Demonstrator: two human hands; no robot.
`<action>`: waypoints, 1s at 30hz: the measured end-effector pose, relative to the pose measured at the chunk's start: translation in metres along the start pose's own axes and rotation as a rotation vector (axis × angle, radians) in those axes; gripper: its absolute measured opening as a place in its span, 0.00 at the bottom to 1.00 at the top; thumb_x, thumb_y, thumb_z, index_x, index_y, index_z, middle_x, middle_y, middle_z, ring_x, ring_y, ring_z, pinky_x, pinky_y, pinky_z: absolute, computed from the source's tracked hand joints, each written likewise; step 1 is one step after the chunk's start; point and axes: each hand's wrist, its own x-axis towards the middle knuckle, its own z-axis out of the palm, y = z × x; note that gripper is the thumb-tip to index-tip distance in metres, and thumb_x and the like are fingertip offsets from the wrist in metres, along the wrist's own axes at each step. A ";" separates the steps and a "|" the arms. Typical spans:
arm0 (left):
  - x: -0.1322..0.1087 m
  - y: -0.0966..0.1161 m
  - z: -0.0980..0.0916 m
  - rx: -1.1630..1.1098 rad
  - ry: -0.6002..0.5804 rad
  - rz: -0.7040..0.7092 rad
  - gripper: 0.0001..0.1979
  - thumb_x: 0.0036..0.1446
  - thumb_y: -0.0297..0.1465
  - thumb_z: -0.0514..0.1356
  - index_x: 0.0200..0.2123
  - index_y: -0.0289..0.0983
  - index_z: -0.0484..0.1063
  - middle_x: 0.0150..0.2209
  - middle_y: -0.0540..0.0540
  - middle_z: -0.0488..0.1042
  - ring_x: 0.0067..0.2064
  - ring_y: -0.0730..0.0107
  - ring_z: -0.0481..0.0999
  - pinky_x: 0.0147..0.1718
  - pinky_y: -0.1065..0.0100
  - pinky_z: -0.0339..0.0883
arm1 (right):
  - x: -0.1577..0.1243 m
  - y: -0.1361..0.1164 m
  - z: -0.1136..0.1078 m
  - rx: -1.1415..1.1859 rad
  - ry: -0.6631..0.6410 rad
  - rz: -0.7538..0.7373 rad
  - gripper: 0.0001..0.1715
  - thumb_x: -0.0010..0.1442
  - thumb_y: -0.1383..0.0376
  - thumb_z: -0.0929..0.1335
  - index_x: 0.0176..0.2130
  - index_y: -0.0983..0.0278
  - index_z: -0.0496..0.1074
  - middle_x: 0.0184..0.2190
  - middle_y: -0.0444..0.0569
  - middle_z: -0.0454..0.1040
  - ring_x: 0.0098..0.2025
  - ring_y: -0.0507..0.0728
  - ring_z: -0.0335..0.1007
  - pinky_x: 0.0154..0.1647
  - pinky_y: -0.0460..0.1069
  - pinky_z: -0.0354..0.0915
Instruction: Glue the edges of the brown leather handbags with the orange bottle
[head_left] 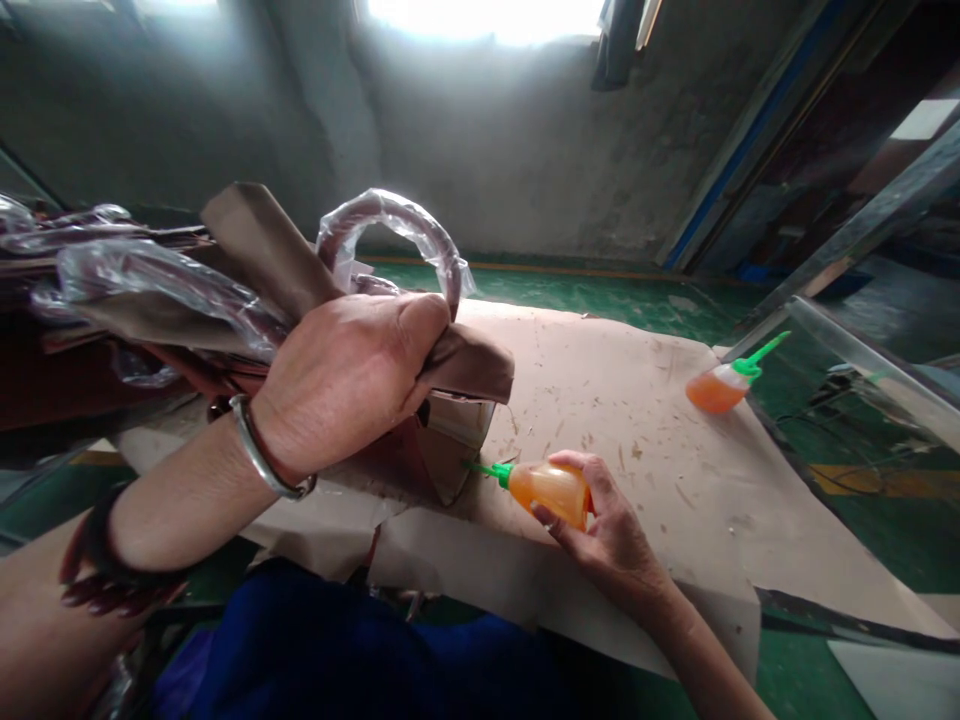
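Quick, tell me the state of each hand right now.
Left hand: closed, gripping the brown bag by its folded top.
Right hand: closed around the orange squeeze bottle, green nozzle pointed at the bag's lower edge.

Brown handbag (450,420) on paper; orange glue bottle (551,490) nozzle touching.

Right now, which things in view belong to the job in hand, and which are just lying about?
In hand: left hand gripping the brown bag; right hand holding the orange glue bottle, its green nozzle pointed at the bag's lower corner; brown paper underneath.
Lying about: second glue bottle on the paper, far right; plastic-wrapped pile at left.
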 end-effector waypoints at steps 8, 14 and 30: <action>-0.016 0.002 -0.007 0.008 0.007 0.036 0.07 0.51 0.26 0.52 0.35 0.34 0.66 0.31 0.42 0.73 0.32 0.62 0.71 0.32 0.64 0.63 | -0.002 0.000 -0.001 -0.020 0.018 -0.017 0.21 0.58 0.55 0.68 0.49 0.57 0.61 0.45 0.50 0.66 0.41 0.58 0.70 0.39 0.53 0.70; -0.026 0.005 -0.013 0.013 0.048 0.067 0.05 0.53 0.25 0.52 0.34 0.34 0.65 0.32 0.43 0.73 0.33 0.62 0.71 0.32 0.65 0.64 | -0.009 -0.002 -0.003 0.054 -0.093 0.031 0.22 0.59 0.54 0.67 0.49 0.57 0.61 0.44 0.50 0.68 0.37 0.56 0.71 0.36 0.52 0.71; -0.063 0.010 -0.018 -0.068 0.100 0.067 0.05 0.58 0.29 0.51 0.35 0.33 0.63 0.33 0.41 0.71 0.34 0.61 0.70 0.35 0.62 0.64 | -0.016 -0.007 -0.003 0.120 -0.139 0.111 0.24 0.58 0.52 0.68 0.49 0.58 0.60 0.42 0.49 0.69 0.36 0.56 0.71 0.36 0.52 0.70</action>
